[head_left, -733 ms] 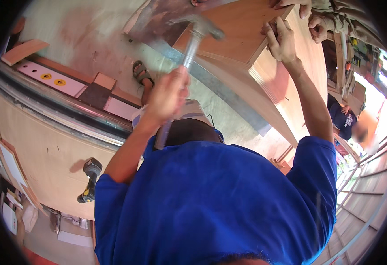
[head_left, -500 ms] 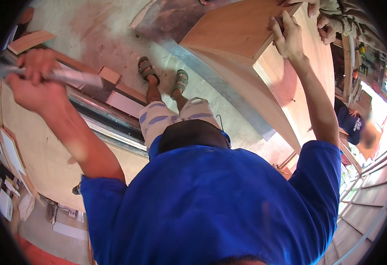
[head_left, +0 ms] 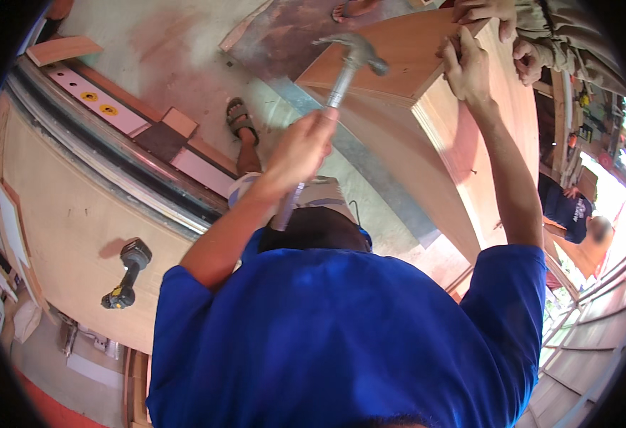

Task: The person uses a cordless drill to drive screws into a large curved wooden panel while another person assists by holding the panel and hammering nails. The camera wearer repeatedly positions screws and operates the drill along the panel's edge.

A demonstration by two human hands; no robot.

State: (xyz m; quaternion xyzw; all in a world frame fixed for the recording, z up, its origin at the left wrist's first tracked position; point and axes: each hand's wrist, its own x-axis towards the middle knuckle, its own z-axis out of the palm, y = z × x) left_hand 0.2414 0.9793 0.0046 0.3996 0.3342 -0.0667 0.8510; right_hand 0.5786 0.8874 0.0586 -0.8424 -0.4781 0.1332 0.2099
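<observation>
My left hand (head_left: 300, 151) is closed round the handle of a claw hammer (head_left: 352, 57), its steel head raised beside the near side of a plywood box (head_left: 377, 60). My right hand (head_left: 468, 68) lies on the box's upper edge with fingers curled over it; whether a small thing is pinched there is hidden. A co-worker's hands (head_left: 486, 13) hold the same box at its far corner, close to my right hand. A nail (head_left: 473, 171) sticks out of the box's pale side panel.
A cordless drill (head_left: 127, 274) lies on a wood panel (head_left: 56, 185) at the left. Metal rails (head_left: 113, 171) and wood offcuts (head_left: 63, 50) run beyond it. A sandalled foot (head_left: 240, 121) stands on the concrete floor. Another person (head_left: 566, 210) is at the far right.
My left hand has swung the hammer from the far left toward the middle, near the box. The drill has come into view. My right hand stays at the box's edge.
</observation>
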